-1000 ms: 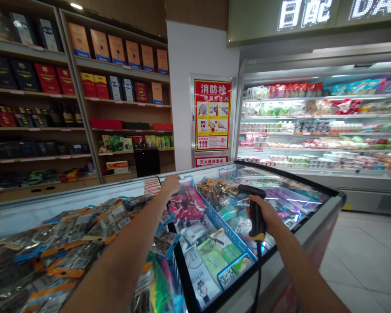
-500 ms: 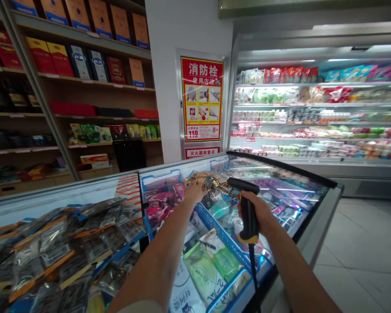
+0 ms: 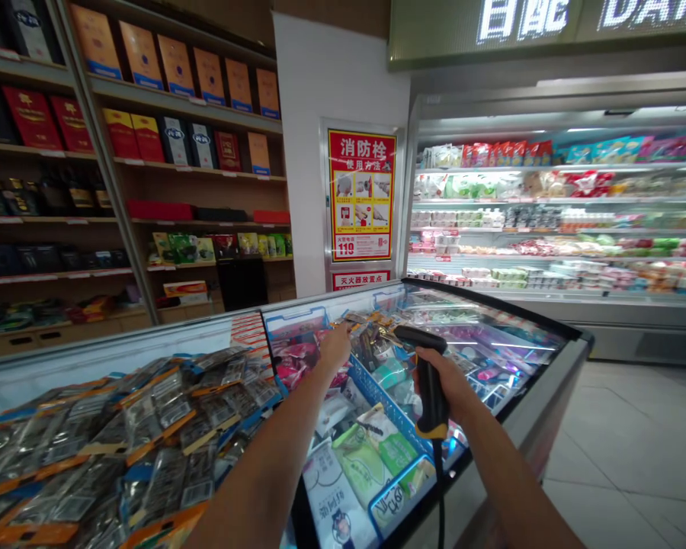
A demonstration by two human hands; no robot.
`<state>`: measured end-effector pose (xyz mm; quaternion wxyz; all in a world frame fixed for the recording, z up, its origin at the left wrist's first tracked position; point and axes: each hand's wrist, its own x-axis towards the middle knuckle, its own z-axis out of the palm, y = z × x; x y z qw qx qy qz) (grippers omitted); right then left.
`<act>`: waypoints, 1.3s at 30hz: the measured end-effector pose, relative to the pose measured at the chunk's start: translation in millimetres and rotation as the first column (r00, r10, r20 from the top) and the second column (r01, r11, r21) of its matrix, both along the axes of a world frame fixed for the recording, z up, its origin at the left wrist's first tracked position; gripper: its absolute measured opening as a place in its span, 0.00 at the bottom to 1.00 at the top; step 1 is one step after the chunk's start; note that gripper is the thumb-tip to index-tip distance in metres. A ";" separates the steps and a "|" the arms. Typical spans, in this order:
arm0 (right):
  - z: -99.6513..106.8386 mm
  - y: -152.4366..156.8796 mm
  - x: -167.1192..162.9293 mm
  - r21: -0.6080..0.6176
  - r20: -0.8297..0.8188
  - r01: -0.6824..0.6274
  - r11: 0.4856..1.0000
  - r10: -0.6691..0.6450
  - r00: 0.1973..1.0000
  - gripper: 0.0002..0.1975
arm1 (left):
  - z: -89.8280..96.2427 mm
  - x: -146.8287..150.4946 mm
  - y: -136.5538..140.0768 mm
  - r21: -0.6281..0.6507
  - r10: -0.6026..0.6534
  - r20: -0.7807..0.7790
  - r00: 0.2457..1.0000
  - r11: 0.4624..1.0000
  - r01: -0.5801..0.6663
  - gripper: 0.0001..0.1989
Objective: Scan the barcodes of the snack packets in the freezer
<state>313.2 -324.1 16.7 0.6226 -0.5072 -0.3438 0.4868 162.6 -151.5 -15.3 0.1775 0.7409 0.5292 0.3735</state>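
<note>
My right hand (image 3: 453, 381) is wrapped around the handle of a black and yellow barcode scanner (image 3: 433, 393). Its head points left over the freezer, and a black cable hangs from the grip. My left hand (image 3: 336, 347) reaches far into the freezer, above pink packets (image 3: 297, 362) in a blue basket. Beside it lie dark and gold packets (image 3: 374, 335). The left fingers point away from me and are mostly hidden, so whether they hold anything does not show. Closer to me, green and white bags (image 3: 363, 465) lie in a blue basket (image 3: 389, 404).
Orange-edged clear packets (image 3: 154, 412) are heaped in the left freezer section. The freezer's dark rim and grey side (image 3: 540, 404) run along the right. Behind stand a shelf of boxes (image 3: 206, 171), a red fire-hydrant sign (image 3: 363, 194) and a lit refrigerated display (image 3: 549, 221).
The view has tilted up, showing more of the overhead sign. My left hand has drawn slightly back and left from the gold packets. The scanner stays in my right hand.
</note>
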 end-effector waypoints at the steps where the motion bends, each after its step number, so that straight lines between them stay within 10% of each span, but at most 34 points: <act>1: 1.5 -1.8 -1.7 0.005 0.003 -0.014 1.000 0.014 1.000 0.12 | 5.2 -4.7 0.5 -0.027 0.012 0.060 0.998 1.000 -0.011 0.07; 12: 7.5 -17.8 -27.9 -0.001 0.064 -0.123 0.992 0.123 0.990 0.11 | 35.7 -45.9 -13.1 -0.276 0.125 0.508 0.852 0.961 0.024 0.03; 28: 24.1 -25.5 -54.7 -0.113 -0.191 -0.223 0.968 0.199 0.961 0.13 | -1.4 4.4 -50.9 -0.308 0.241 0.934 0.263 0.917 0.253 0.09; 39: 30.9 -28.2 -52.4 -0.093 -0.208 -0.223 0.970 0.200 0.957 0.12 | -5.8 1.0 -49.7 -0.326 0.255 0.882 0.396 0.937 0.122 0.09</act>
